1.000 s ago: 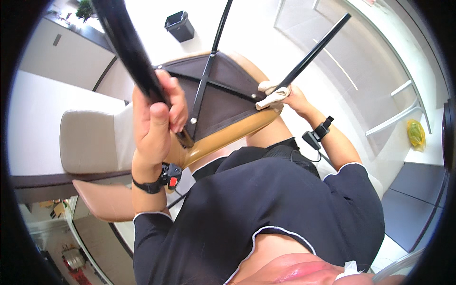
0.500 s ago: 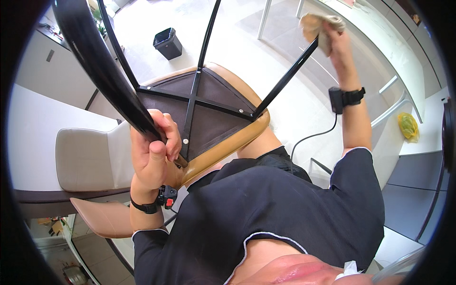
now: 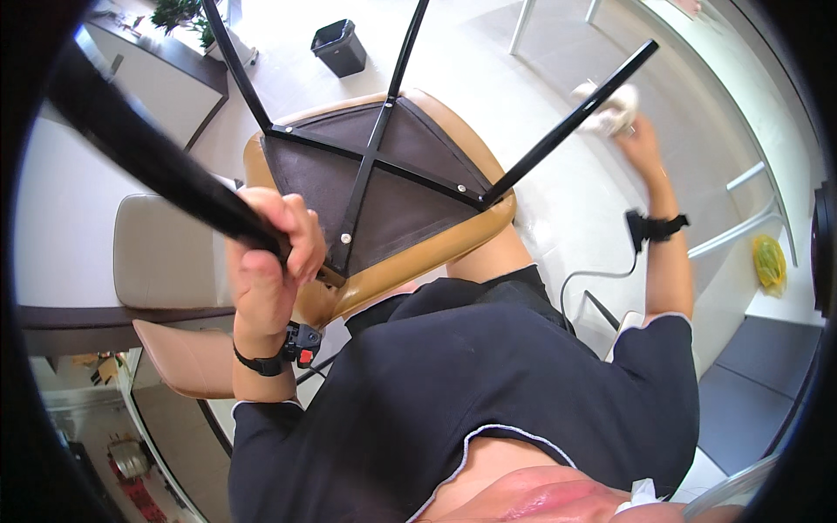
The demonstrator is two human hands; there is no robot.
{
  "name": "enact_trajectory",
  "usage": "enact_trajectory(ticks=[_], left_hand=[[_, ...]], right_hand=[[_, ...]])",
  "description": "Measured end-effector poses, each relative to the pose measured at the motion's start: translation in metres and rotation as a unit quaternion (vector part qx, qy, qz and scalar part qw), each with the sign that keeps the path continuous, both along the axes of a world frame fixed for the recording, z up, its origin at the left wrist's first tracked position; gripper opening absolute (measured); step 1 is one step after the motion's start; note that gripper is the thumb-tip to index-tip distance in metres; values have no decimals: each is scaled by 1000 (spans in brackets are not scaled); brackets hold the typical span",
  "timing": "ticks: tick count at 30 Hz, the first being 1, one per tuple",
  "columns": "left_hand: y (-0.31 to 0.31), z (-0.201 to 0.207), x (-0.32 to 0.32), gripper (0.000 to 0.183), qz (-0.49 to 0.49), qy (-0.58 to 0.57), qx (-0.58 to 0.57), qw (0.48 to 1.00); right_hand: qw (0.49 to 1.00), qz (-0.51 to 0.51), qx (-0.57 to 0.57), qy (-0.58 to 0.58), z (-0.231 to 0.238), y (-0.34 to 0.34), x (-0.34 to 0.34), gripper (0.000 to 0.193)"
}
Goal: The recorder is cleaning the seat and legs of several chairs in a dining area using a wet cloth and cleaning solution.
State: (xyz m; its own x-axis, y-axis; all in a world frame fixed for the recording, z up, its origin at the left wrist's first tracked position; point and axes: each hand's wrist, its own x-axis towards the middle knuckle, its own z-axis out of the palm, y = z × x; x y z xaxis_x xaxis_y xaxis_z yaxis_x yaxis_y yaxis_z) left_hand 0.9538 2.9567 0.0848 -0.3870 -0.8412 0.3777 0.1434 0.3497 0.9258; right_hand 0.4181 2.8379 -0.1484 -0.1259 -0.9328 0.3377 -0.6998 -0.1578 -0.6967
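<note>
A chair with a tan seat [image 3: 418, 283] is turned upside down in front of me, its dark underside [image 3: 410, 183] and black crossed frame facing up. Around its nearest black leg [image 3: 166, 174], which rises toward the upper left, my left hand [image 3: 279, 240] is wrapped close to the seat. Over on the right, my right hand [image 3: 643, 152] grips a whitish cloth [image 3: 610, 109], smeared by motion. The cloth is beside the chair's right leg [image 3: 571, 122], below its tip; whether they touch I cannot tell.
A dark bin [image 3: 340, 50] stands on the floor beyond the chair. Left are a white table [image 3: 74, 227], a beige chair [image 3: 170, 253] and a pinkish chair [image 3: 183, 357]. A white-legged table [image 3: 741, 113] curves along the right, near a yellow-green bag [image 3: 769, 264].
My right hand has drawn the cloth down off the right leg's tip, toward me. That tip is now bare. My left hand keeps its hold; the whole view has shifted somewhat.
</note>
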Motion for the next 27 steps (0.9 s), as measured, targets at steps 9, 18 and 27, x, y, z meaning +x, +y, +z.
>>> enact_trajectory(ticks=[9, 18, 27], left_hand=[[-4, -6, 1, 59, 35, 40, -19, 998], [-7, 0, 9, 55, -19, 47, -63, 997], [-9, 0, 12, 47, -38, 34, -67, 996]], right_hand=[[872, 377, 165, -265, -106, 8, 184, 60], [911, 390, 124, -55, -88, -152, 246, 48], [914, 363, 151, 101, -80, -273, 316, 50]])
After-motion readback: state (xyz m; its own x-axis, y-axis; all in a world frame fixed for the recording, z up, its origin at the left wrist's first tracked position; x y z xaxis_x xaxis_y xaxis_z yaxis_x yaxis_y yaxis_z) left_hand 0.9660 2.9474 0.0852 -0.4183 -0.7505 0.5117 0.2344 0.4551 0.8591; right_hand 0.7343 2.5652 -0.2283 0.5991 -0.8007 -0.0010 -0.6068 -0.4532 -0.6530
